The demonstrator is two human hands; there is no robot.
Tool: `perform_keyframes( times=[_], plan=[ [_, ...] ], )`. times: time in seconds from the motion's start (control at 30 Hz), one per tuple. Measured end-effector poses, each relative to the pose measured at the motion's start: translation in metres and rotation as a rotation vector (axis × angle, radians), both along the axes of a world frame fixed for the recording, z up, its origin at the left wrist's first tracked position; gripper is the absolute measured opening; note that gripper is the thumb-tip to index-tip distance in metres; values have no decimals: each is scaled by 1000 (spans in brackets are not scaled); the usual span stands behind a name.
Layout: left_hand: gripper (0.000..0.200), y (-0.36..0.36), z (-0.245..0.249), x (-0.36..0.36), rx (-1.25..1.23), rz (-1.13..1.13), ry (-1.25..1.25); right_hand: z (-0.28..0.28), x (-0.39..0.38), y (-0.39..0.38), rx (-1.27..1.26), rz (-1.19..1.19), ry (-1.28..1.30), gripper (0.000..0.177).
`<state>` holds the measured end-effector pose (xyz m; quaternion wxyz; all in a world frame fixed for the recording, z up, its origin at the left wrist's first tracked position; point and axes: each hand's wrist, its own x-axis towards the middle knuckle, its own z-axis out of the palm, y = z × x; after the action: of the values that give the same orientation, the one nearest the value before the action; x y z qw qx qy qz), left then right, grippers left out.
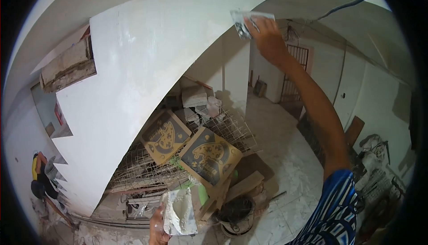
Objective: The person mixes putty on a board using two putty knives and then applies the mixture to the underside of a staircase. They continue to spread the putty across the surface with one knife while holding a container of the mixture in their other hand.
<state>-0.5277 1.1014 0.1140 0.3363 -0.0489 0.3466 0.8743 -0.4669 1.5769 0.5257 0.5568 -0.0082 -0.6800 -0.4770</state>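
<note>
My right hand (269, 37) is raised high, its fingers closed around a flat steel plastering trowel (240, 21). The blade lies at the curved lower edge of a white stair side wall (133, 57), near its upper end. Low in the view, my left hand (158, 228) grips the left side of a small flat plate heaped with white putty (179, 211). A hollow runs down the middle of the putty. Damp-looking streaks show on the wall's smooth white face, and its left edge is cut in steps.
Under the slope lie two pizza boxes (211, 155), wire mesh (232, 129) and wood scraps. A bucket (236, 213) stands on the dusty floor beside a plank (244, 187). A cable (347, 6) hangs at upper right. Behind is a barred door (296, 68).
</note>
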Motion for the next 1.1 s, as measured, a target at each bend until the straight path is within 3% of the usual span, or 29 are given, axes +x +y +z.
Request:
perform_keyframes(
  times=[0.13, 0.3, 0.4, 0.5, 0.6, 0.7, 0.77, 0.97, 1.1],
  plan=[
    [47, 3, 36, 19, -87, -38, 76, -4, 21, -14, 5, 64, -72, 51],
    [46, 5, 27, 16, -39, -69, 45, 43, 7, -24, 127, 122, 31, 54],
    [47, 8, 31, 22, -68, -62, 12, 56, -14, -21, 17, 27, 94, 53],
    [47, 6, 21, 19, -62, -73, -20, 49, -23, -20, -119, 7, 50, 75],
    [46, 6, 8, 11, -6, -101, -42, 20, -24, -5, 87, 164, 35, 68],
    [45, 8, 11, 13, 16, -130, -27, -19, -7, -20, -1, 89, -127, 50],
    [45, 8, 14, 13, 1, -129, 4, -28, 3, -19, 27, 138, -173, 51],
    [47, 11, 23, 19, -38, -104, 38, 32, 15, -17, 84, 40, 47, 51],
    [46, 6, 3, 16, 17, -40, 31, 53, 7, -3, 63, -102, 120, 52]
  ],
)
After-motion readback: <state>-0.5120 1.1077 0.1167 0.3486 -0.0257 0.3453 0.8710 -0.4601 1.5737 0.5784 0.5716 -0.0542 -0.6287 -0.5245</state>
